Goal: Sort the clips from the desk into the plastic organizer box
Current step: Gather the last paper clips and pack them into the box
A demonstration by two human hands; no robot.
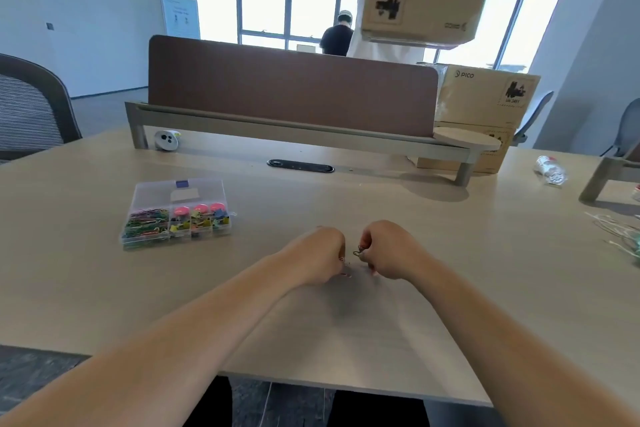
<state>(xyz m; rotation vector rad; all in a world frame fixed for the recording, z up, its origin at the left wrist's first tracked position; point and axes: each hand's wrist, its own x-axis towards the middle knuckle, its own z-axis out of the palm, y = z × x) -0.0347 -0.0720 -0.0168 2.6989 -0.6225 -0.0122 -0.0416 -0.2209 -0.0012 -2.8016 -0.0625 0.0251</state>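
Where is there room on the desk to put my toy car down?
The widest bare patch of desk lies between the organizer box and the crumpled plastic, this side of the cable slot. Left of the box is bare too. It is crowded around the left hand and right hand, both pinching clips.

The organizer box lies on the desk, left of centre, with sorted clips in its near compartments. Right of it and nearer, the left grip and right grip sit side by side, almost touching, each pinching loose clips between them. A divider stands along the desk's far edge, a cable port just before it. Cardboard boxes sit at its right end, a chair far left, cords at the right edge.
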